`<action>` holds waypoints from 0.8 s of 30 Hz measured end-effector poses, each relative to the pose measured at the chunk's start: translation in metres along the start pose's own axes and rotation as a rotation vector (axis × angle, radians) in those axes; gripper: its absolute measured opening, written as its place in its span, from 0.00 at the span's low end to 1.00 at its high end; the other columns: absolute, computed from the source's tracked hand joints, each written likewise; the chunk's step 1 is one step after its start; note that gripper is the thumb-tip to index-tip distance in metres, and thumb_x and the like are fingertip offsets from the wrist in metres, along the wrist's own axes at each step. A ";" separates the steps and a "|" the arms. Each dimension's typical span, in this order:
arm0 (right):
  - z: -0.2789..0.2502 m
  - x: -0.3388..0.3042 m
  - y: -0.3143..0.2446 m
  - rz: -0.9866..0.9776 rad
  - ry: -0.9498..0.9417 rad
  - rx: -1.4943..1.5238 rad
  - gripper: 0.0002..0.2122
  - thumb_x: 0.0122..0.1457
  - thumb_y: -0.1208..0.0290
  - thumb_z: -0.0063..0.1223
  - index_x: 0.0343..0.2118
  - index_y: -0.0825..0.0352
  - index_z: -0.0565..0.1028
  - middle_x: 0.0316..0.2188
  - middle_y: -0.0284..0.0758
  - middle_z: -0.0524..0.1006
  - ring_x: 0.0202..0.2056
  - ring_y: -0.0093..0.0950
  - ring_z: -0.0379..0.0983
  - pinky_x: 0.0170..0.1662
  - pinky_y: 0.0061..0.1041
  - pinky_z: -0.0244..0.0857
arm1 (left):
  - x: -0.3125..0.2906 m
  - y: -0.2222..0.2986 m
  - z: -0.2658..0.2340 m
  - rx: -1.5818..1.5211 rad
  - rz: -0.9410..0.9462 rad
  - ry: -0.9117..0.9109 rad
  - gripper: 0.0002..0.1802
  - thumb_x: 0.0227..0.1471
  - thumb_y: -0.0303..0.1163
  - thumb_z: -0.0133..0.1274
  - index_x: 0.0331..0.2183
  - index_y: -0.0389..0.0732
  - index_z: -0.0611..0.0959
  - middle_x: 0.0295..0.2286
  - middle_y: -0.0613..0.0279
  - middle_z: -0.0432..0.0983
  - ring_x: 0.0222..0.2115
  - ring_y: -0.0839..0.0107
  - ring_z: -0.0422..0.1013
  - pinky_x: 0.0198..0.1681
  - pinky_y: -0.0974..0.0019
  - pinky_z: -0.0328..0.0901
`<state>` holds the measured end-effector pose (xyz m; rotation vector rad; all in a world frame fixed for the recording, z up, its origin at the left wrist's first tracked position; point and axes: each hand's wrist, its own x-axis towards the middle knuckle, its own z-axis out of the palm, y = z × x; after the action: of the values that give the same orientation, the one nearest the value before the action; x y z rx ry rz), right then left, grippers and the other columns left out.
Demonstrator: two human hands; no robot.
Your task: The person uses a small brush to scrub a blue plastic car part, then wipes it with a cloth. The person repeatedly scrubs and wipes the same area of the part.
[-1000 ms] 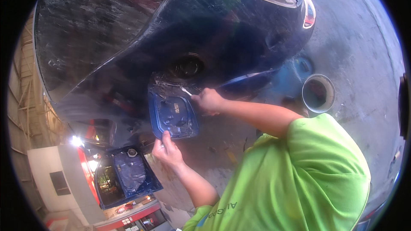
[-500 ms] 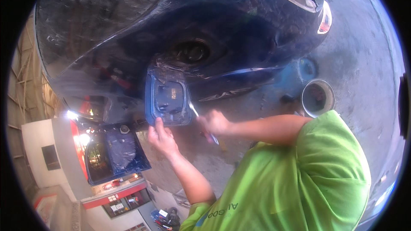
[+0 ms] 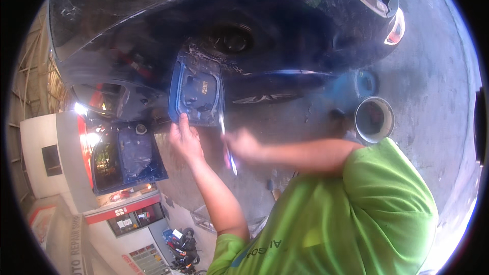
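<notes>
Left hand [image 3: 187,142] gripping the lower edge of the open fuel-filler flap [image 3: 198,85], some fingertips hidden; slender tool [image 3: 222,126], its kind blurred, at the flap's right edge; shadowed filler recess [image 3: 233,39] above; motion-blurred right hand [image 3: 243,145] closed around the tool; bucket [image 3: 374,137], contents indistinct.

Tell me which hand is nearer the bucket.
Right. The right hand is to the left of the bucket; the left hand is farther left, at the lower edge of the flap.
</notes>
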<state>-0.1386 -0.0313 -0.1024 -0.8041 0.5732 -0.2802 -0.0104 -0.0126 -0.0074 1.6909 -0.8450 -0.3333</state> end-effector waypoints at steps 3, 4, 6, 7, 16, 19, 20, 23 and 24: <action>0.016 -0.002 0.032 0.021 -0.110 0.468 0.24 0.74 0.56 0.43 0.29 0.74 0.75 0.18 0.38 0.76 0.15 0.29 0.74 0.21 0.32 0.72 | 0.005 -0.002 -0.005 0.034 0.002 -0.015 0.10 0.66 0.31 0.54 0.41 0.34 0.84 0.22 0.72 0.73 0.14 0.88 0.56 0.16 0.77 0.47; 0.011 0.004 0.038 -0.044 0.037 0.501 0.23 0.73 0.57 0.46 0.26 0.72 0.73 0.15 0.37 0.73 0.13 0.30 0.71 0.16 0.33 0.67 | 0.005 -0.003 -0.007 0.068 -0.005 -0.015 0.10 0.66 0.31 0.54 0.41 0.34 0.84 0.22 0.72 0.73 0.14 0.88 0.56 0.16 0.76 0.47; -0.009 0.014 0.046 -0.023 0.092 0.080 0.24 0.72 0.52 0.45 0.28 0.70 0.76 0.19 0.39 0.77 0.17 0.30 0.75 0.22 0.35 0.70 | 0.006 -0.004 -0.010 0.142 -0.017 -0.011 0.11 0.67 0.32 0.53 0.41 0.35 0.84 0.21 0.73 0.72 0.14 0.88 0.56 0.16 0.75 0.47; -0.024 0.018 0.048 0.013 0.023 -0.174 0.25 0.72 0.48 0.45 0.30 0.69 0.79 0.21 0.40 0.79 0.21 0.31 0.79 0.26 0.36 0.74 | 0.007 -0.005 -0.011 0.109 0.024 -0.039 0.11 0.67 0.32 0.53 0.40 0.35 0.84 0.19 0.74 0.70 0.14 0.88 0.56 0.16 0.75 0.47; -0.051 0.054 0.005 -0.619 0.078 -0.574 0.25 0.67 0.42 0.48 0.37 0.62 0.85 0.31 0.44 0.84 0.39 0.42 0.82 0.48 0.41 0.73 | 0.012 -0.009 -0.017 0.144 0.024 -0.096 0.38 0.71 0.60 0.31 0.28 0.37 0.77 0.13 0.70 0.64 0.11 0.80 0.60 0.14 0.74 0.49; -0.046 0.054 0.012 -0.336 0.147 -0.683 0.25 0.67 0.43 0.50 0.36 0.65 0.84 0.31 0.47 0.83 0.40 0.47 0.81 0.48 0.42 0.73 | 0.012 -0.009 -0.020 0.059 0.025 -0.116 0.36 0.71 0.60 0.31 0.26 0.40 0.73 0.12 0.71 0.62 0.11 0.80 0.58 0.14 0.74 0.50; -0.046 0.054 0.015 -0.340 0.189 -0.730 0.26 0.66 0.43 0.50 0.36 0.66 0.84 0.32 0.49 0.83 0.40 0.49 0.81 0.48 0.43 0.73 | 0.012 -0.009 -0.021 0.036 0.032 -0.146 0.34 0.71 0.60 0.33 0.26 0.41 0.72 0.13 0.71 0.61 0.10 0.79 0.58 0.13 0.74 0.50; -0.047 0.054 0.027 -0.582 0.170 -0.649 0.26 0.66 0.42 0.50 0.37 0.64 0.85 0.33 0.49 0.83 0.39 0.49 0.81 0.48 0.43 0.73 | 0.013 -0.011 -0.024 0.003 0.035 -0.178 0.30 0.70 0.59 0.38 0.26 0.44 0.70 0.14 0.71 0.60 0.09 0.79 0.58 0.12 0.73 0.49; -0.047 0.053 0.029 -0.529 0.139 -0.605 0.25 0.66 0.43 0.50 0.37 0.64 0.85 0.31 0.49 0.83 0.38 0.48 0.81 0.48 0.44 0.73 | 0.013 -0.012 -0.026 0.024 0.014 -0.160 0.30 0.71 0.59 0.38 0.26 0.44 0.70 0.14 0.71 0.60 0.09 0.79 0.57 0.12 0.73 0.49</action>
<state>-0.1219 -0.0633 -0.1701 -1.5336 0.5740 -0.6685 0.0193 -0.0021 -0.0084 1.6960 -0.9813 -0.4553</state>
